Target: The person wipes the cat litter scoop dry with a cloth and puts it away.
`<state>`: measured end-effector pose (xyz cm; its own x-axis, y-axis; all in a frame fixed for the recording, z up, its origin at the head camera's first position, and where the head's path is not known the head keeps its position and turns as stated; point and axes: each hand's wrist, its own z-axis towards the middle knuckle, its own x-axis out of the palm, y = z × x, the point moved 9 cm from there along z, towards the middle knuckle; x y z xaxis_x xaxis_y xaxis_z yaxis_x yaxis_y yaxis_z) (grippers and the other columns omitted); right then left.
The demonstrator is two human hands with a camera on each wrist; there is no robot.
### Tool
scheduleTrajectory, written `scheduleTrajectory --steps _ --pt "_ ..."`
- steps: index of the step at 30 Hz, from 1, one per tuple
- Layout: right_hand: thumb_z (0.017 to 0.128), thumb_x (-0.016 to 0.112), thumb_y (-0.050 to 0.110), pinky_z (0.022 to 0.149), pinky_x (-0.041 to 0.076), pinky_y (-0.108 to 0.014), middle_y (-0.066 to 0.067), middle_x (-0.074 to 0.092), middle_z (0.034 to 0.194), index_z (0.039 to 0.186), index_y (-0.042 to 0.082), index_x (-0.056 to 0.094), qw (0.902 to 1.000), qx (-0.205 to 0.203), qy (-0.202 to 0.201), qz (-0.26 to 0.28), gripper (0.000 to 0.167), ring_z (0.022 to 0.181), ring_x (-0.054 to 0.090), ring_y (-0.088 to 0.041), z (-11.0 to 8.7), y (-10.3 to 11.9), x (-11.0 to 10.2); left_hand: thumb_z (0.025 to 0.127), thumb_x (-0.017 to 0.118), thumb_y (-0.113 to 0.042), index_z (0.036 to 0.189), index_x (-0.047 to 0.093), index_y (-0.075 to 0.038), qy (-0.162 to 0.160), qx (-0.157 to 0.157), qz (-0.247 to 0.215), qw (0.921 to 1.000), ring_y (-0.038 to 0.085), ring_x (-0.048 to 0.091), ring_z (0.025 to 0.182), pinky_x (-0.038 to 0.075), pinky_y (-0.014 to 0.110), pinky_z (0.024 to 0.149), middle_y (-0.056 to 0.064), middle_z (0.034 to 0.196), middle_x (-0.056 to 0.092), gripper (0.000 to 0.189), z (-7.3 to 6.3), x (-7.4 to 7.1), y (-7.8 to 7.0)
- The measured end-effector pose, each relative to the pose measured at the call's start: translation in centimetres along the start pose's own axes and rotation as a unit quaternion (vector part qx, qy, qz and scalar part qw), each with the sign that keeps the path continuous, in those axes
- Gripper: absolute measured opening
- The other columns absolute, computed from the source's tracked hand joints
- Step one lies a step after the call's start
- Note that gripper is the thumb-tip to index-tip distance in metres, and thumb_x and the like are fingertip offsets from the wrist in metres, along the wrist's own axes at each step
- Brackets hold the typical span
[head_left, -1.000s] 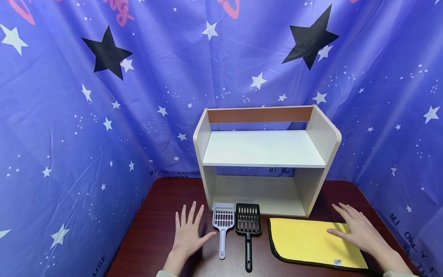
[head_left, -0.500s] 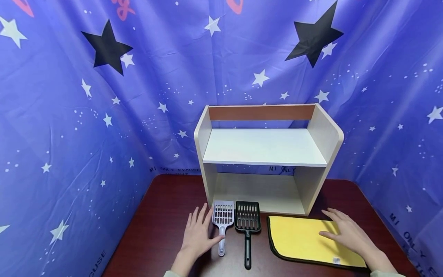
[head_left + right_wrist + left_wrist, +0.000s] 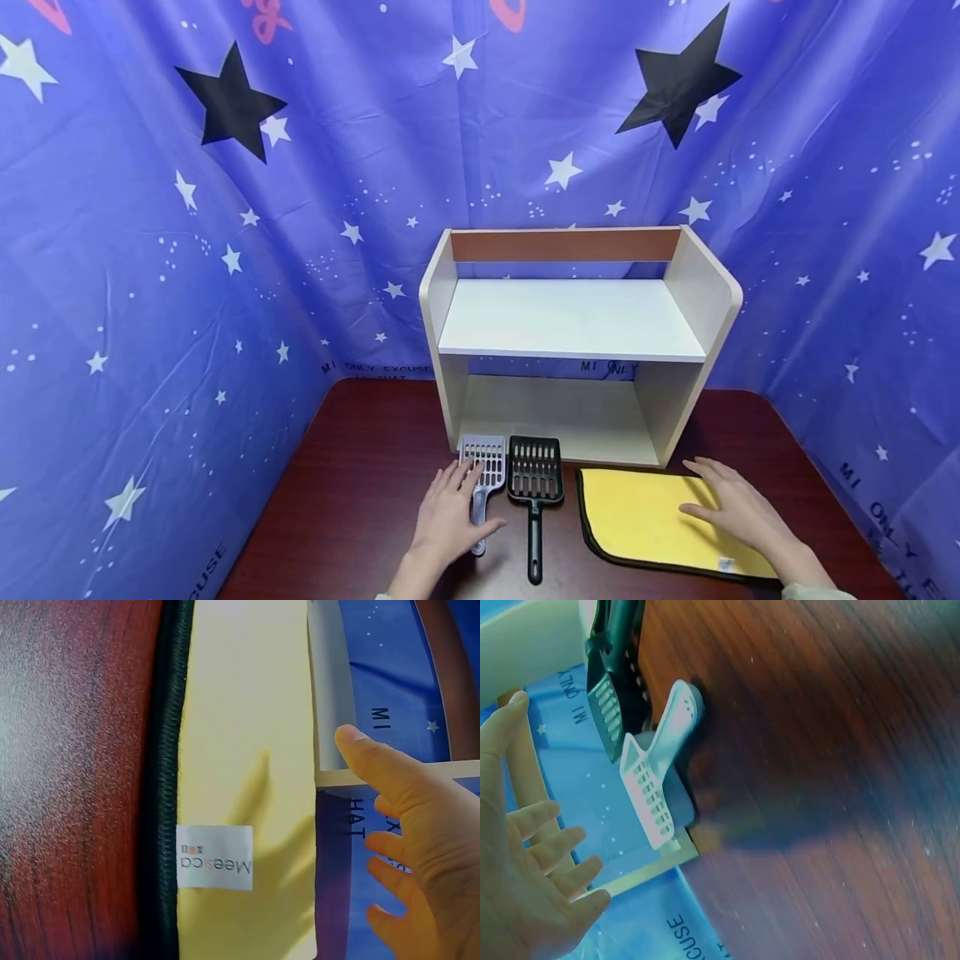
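My left hand (image 3: 448, 518), fingers spread, hovers over the light grey litter scoop (image 3: 491, 457) and covers part of its handle in the head view. In the left wrist view the same hand (image 3: 532, 862) stands apart from that scoop (image 3: 649, 799), with nothing in its grasp. Just right of the grey one lies a black litter scoop (image 3: 535, 475), handle toward me. A folded yellow cloth (image 3: 637, 517) with black edging lies farther right. Over its right part hangs my right hand (image 3: 742, 510), fingers loosely extended and holding nothing. The cloth's white label (image 3: 215, 857) shows in the right wrist view.
A two-tier shelf unit (image 3: 573, 321) stands at the back, with the heads of both scoops right at its front edge. The dark red tabletop (image 3: 337, 492) extends to either side. A blue star-printed curtain (image 3: 360, 150) encloses the table behind and at the sides.
My left hand has moved right, from beside the grey litter scoop to over it. My right hand has shifted left over the yellow cloth. The scoops and cloth stay in place.
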<state>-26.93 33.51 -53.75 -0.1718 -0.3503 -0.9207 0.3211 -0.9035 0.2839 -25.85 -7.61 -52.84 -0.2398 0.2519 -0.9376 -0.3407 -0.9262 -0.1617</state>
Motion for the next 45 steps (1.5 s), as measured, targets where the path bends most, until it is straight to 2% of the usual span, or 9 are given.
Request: scheduleTrajectory --steps 5,10,15,19,26,32,39,43,45 --pt "0.075 0.083 0.043 0.085 0.049 -0.068 -0.029 0.059 0.13 0.129 0.0 0.06 0.9999 0.007 0.011 -0.004 0.073 0.115 0.056 -0.052 0.2 -0.1 0.5 0.073 0.073 -0.068 0.143 0.052 -0.017 0.01 0.005 -0.01 0.9999 0.03 0.051 0.135 0.04 0.049 0.116 0.008 0.148 0.053 0.089 0.2 0.3 -0.8" --pt "0.077 0.083 0.042 0.087 0.051 -0.065 -0.028 0.059 0.13 0.13 -0.001 0.06 1.0 0.006 0.007 -0.001 0.072 0.115 0.057 -0.051 0.5 0.1 0.9 0.074 0.075 -0.066 0.14 0.055 -0.017 0.003 0.012 -0.026 0.9996 0.028 0.053 0.133 0.042 0.046 0.115 0.007 0.146 0.055 0.084 0.2 0.6 -1.5" --pt "0.076 0.083 0.04 0.087 0.052 -0.063 -0.028 0.06 0.127 0.128 -0.002 0.06 1.0 -0.003 0.001 0.004 0.071 0.113 0.058 -0.05 0.8 0.3 1.3 0.074 0.075 -0.065 0.138 0.057 -0.018 -0.004 0.018 -0.033 0.9993 0.026 0.056 0.13 0.05 0.042 0.107 0.005 0.144 0.057 0.082 -0.1 1.0 -2.5" --pt "0.077 0.082 0.042 0.087 0.053 -0.062 -0.027 0.06 0.128 0.129 -0.001 0.06 0.9998 0.011 0.015 0.008 0.072 0.114 0.058 -0.049 0.8 0.0 1.9 0.075 0.074 -0.065 0.138 0.058 -0.018 -0.002 0.019 -0.043 0.9989 0.026 0.058 0.128 0.054 0.041 0.102 0.004 0.143 0.058 0.08 -0.2 1.6 -3.2" --pt "0.077 0.082 0.039 0.09 0.051 -0.063 -0.027 0.059 0.13 0.13 -0.002 0.059 0.9991 0.022 0.027 0.023 0.071 0.116 0.057 -0.05 0.6 0.1 2.8 0.076 0.077 -0.059 0.135 0.06 -0.016 -0.002 0.013 -0.088 0.9961 0.025 0.062 0.122 0.058 0.039 0.092 0.005 0.139 0.061 0.075 -0.9 2.3 -4.3" --pt "0.076 0.083 0.036 0.092 0.051 -0.062 -0.027 0.06 0.129 0.127 -0.002 0.061 0.9991 0.019 0.03 0.023 0.068 0.116 0.059 -0.048 0.3 0.4 3.5 0.078 0.079 -0.053 0.131 0.063 -0.012 -0.003 0.003 -0.157 0.9876 0.027 0.066 0.115 0.058 0.04 0.092 0.008 0.134 0.065 0.069 -1.3 3.0 -4.9" --pt "0.075 0.085 0.031 0.092 0.051 -0.061 -0.026 0.064 0.122 0.128 -0.005 0.06 0.9988 0.021 0.042 0.013 0.069 0.111 0.06 -0.047 0.3 0.3 4.2 0.078 0.082 -0.046 0.122 0.068 -0.011 0.011 -0.03 -0.226 0.9735 0.021 0.068 0.109 0.058 0.034 0.091 0.005 0.119 0.072 0.058 -1.7 4.1 -4.8" --pt "0.073 0.086 0.032 0.087 0.052 -0.06 -0.021 0.065 0.118 0.129 -0.003 0.06 0.9983 0.026 0.049 0.015 0.071 0.107 0.061 -0.045 0.6 0.3 4.4 0.077 0.083 -0.044 0.117 0.07 -0.01 0.022 -0.051 -0.263 0.9633 0.016 0.07 0.097 0.058 0.026 0.082 0.003 0.109 0.074 0.053 -1.9 5.0 -4.5" --pt "0.073 0.086 0.032 0.085 0.053 -0.058 -0.02 0.064 0.116 0.129 -0.002 0.06 0.9983 0.031 0.048 0.016 0.071 0.105 0.061 -0.043 0.7 0.2 4.4 0.077 0.084 -0.042 0.116 0.071 -0.01 0.025 -0.062 -0.291 0.9545 0.013 0.07 0.09 0.057 0.021 0.077 0.004 0.106 0.074 0.052 -2.0 5.4 -4.4"
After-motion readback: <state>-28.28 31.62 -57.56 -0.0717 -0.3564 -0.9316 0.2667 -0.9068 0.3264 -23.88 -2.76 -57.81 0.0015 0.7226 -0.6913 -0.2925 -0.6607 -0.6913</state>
